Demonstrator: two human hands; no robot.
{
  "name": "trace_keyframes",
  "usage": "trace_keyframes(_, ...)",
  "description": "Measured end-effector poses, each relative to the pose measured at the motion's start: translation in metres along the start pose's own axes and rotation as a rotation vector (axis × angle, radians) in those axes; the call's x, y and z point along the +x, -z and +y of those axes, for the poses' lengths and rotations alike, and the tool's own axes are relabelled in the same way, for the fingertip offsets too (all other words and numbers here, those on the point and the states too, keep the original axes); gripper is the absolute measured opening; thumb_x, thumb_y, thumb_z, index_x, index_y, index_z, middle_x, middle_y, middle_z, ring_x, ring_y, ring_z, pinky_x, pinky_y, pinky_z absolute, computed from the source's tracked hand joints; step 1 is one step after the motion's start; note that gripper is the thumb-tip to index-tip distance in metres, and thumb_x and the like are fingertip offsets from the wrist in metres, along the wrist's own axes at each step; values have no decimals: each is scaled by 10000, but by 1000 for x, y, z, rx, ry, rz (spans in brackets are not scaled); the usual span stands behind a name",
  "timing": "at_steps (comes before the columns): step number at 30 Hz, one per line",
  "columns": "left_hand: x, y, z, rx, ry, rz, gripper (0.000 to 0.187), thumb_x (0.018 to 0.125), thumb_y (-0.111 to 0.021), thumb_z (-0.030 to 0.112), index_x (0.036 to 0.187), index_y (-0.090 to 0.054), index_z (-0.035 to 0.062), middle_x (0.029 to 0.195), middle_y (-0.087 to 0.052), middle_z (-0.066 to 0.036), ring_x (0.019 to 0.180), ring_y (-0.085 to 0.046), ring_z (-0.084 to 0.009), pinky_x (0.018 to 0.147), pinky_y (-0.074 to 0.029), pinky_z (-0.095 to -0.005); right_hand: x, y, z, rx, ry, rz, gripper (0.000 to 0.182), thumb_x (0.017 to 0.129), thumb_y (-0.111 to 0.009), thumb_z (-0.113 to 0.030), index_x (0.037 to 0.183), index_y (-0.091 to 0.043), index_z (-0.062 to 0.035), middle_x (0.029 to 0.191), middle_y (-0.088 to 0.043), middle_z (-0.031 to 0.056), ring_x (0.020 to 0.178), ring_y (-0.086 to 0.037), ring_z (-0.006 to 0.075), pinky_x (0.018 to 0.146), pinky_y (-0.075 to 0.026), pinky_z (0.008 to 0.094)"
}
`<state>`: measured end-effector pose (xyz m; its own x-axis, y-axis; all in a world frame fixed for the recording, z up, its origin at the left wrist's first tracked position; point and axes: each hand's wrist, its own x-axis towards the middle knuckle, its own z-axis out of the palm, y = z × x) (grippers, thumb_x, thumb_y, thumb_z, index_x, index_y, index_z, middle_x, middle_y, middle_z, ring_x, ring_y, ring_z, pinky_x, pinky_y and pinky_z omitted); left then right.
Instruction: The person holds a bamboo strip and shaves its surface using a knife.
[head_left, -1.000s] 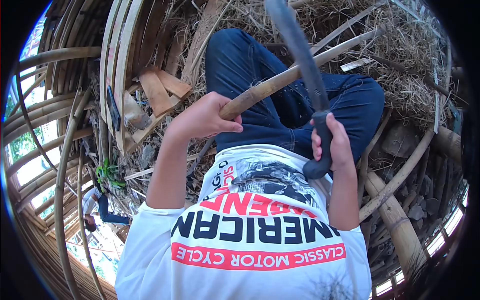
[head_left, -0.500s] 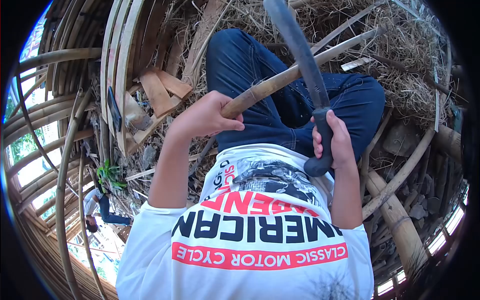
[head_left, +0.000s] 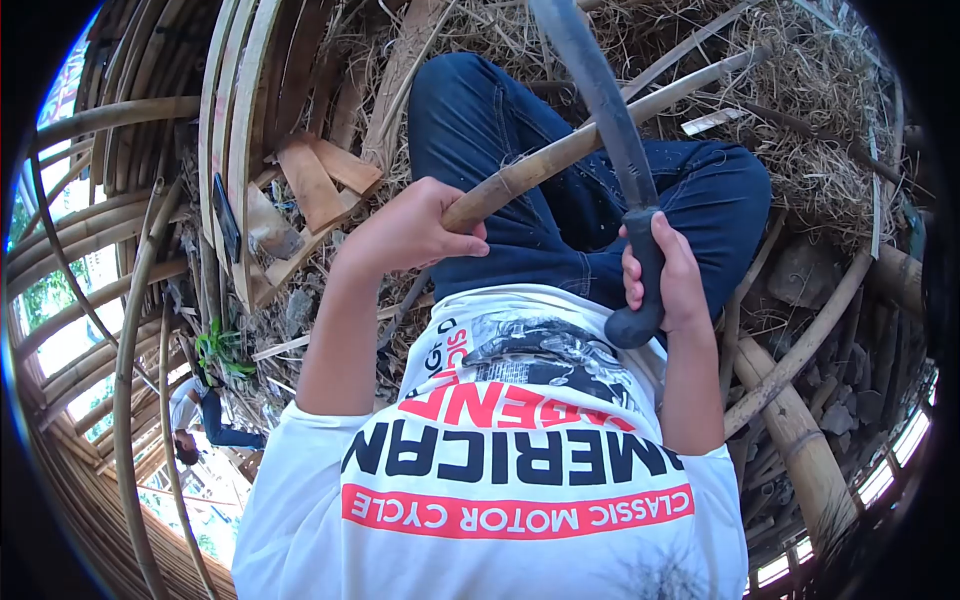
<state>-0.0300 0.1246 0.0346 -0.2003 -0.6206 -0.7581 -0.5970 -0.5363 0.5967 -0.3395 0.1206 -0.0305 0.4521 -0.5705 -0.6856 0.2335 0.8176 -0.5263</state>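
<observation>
My left hand (head_left: 420, 228) is wrapped round the near end of a bamboo stick (head_left: 555, 163), which slants up and right across my jeans (head_left: 465, 120). In my right hand (head_left: 672, 272) is a machete (head_left: 612, 112), gripped by its dark, bulb-ended handle (head_left: 640, 300). The long grey blade points away from me, and its far end runs out of the top of the view. Partway along the stick, the blade overlaps it in this view. Small pale chips dot the jeans.
Dry straw (head_left: 790, 130) lies beyond my knees. Wood offcuts (head_left: 312, 185) and pale planks (head_left: 225, 120) are on the left, with a dark phone-like object (head_left: 227, 220) there. A thick bamboo pole (head_left: 805, 450) and stones (head_left: 800, 275) lie right. Another person (head_left: 215, 415) is far left.
Both hands keep their hold on the stick and the machete. The machete has shifted only very slightly, and its handle sits a touch higher.
</observation>
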Motion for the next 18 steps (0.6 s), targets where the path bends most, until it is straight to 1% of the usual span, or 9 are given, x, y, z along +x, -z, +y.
trace_keyframes(2,-2,0,-1,-5,37,26,201,789,-818,145,848,-694,-2,572,-561,14,467,-507,-71,439,-398,-254,0,-10,7,11,2,6,484,1028,-460,-477,1078,-519,1,650,-520,35,457,-500,93,408,-449,255)
trace_keyframes(4,2,6,-7,14,8,-28,208,787,-820,151,851,-695,-2,587,-573,11,473,-517,-74,442,-405,-258,-4,-13,11,-28,-36,-23,493,1033,-441,-489,1079,-522,-5,643,-505,26,432,-483,91,383,-424,243)
trace_keyframes(5,1,6,-5,15,74,-33,214,785,-823,153,851,-694,-4,591,-579,10,475,-521,-75,444,-412,-261,-6,-9,6,-60,-27,-19,486,1034,-438,-490,1076,-522,-12,644,-505,24,433,-480,92,389,-425,246)
trace_keyframes(8,2,1,0,-5,5,8,211,784,-825,152,840,-694,-4,586,-575,11,473,-518,-73,438,-410,-262,2,-2,9,66,2,-11,469,1028,-460,-471,1064,-527,-9,657,-527,35,464,-508,96,414,-455,260)
trace_keyframes(10,2,1,-4,7,31,13,212,783,-826,151,838,-694,-4,583,-572,11,474,-518,-72,439,-409,-260,-4,-14,13,-8,-50,-40,465,1026,-471,-467,1064,-531,-8,660,-538,34,468,-512,92,410,-452,259)
trace_keyframes(12,6,6,-8,-24,-8,-49,207,794,-838,161,857,-695,24,609,-566,38,476,-495,-41,433,-372,-223,-9,-14,12,-87,-62,-110,471,1025,-472,-469,1058,-536,-3,653,-538,32,465,-514,90,406,-452,258)
trace_keyframes(13,6,6,-5,8,1,-25,216,785,-825,150,848,-693,-10,587,-573,12,476,-522,-71,438,-405,-259,-8,-11,11,-73,-44,-85,480,1024,-472,-471,1054,-540,3,647,-539,34,461,-514,89,403,-451,253)
trace_keyframes(16,1,2,3,12,9,15,202,791,-820,142,846,-695,-7,583,-568,15,470,-511,-63,430,-396,-254,2,-7,12,61,23,9,496,1022,-477,-480,1068,-543,9,646,-539,32,458,-510,90,403,-448,249)
trace_keyframes(18,2,1,-6,-20,23,-5,193,793,-817,135,843,-695,-4,584,-569,14,470,-508,-60,432,-396,-251,-4,-16,18,-13,-35,-33,486,1020,-481,-474,1063,-546,6,649,-541,33,458,-506,91,406,-448,248)
